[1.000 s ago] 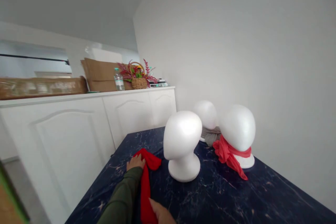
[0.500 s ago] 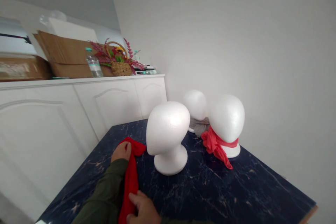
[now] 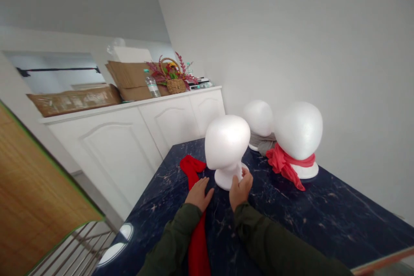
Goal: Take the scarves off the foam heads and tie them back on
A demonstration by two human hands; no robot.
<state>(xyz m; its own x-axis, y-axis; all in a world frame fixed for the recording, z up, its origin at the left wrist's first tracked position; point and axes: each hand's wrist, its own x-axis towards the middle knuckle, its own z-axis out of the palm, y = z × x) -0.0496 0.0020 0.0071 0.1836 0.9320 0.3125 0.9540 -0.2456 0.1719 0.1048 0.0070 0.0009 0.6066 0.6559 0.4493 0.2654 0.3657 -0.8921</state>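
Note:
A white foam mannequin head (image 3: 226,141) stands upright on a dark blue marbled table (image 3: 291,228). My right hand (image 3: 241,189) is closed around its neck just above the round base. To the left, a red scarf (image 3: 198,248) lies in a long strip, its far end bent toward the head. My left hand (image 3: 198,194) rests over the middle of that scarf, fingers stretched out and thumb apart. Behind on the right, another foam head (image 3: 300,129) wears a coral scarf (image 3: 284,166) knotted at the neck. A third head (image 3: 258,117) has a grey scarf (image 3: 263,143).
White cabinets (image 3: 119,146) run behind the table, bearing cardboard boxes (image 3: 126,79), a water bottle (image 3: 152,84) and a flower basket (image 3: 176,86). At the left edge are a wooden board (image 3: 39,198) and a metal rack (image 3: 77,250). White round pieces (image 3: 111,253) lie at the table's left edge.
My right hand has left the scarf's near part and taken hold of the foam head's neck. My left hand has let go of the scarf's far part and drawn nearer. The view has swung left.

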